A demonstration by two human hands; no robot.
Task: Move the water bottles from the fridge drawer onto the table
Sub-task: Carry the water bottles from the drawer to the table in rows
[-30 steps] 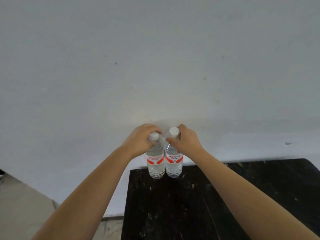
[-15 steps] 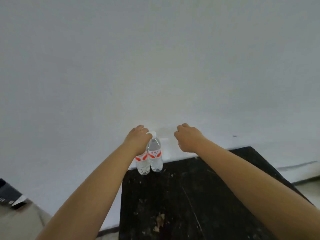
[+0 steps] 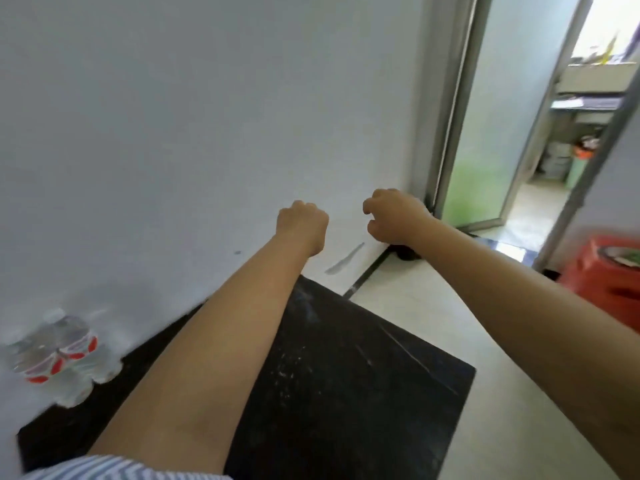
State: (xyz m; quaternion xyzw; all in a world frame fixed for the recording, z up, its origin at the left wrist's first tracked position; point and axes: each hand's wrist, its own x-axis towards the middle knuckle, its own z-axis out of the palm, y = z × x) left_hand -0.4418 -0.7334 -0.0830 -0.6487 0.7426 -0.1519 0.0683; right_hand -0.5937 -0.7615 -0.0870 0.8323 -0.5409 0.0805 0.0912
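While both arms are reaching forward over the black table (image 3: 346,368), neither hand is holding anything. Left hand (image 3: 302,227) is hanging in the air in front of the white wall (image 3: 173,133), fingers curled into a loose fist, nothing inside it. Right hand (image 3: 394,216) is hovering just beside it, near the lower corner of the door frame (image 3: 450,116), fingers bent inward, thumb and forefinger apart, nothing between them.

Water bottles (image 3: 57,355) are standing side by side at the far left corner of the table, against the wall, well apart from both hands. They are showing clear bodies and red-and-white labels; motion blur is smearing them, so caps and exact contact between the two cannot be told.

Table top is showing pale scratches and specks. A striped sleeve (image 3: 121,469) is showing at the bottom edge. To the right, a light floor (image 3: 502,410) is running toward an open doorway (image 3: 554,133), with a red stool (image 3: 609,271) sitting at the right edge, also blurred. Beyond the doorway, shelves with clutter are appearing, too small to identify.
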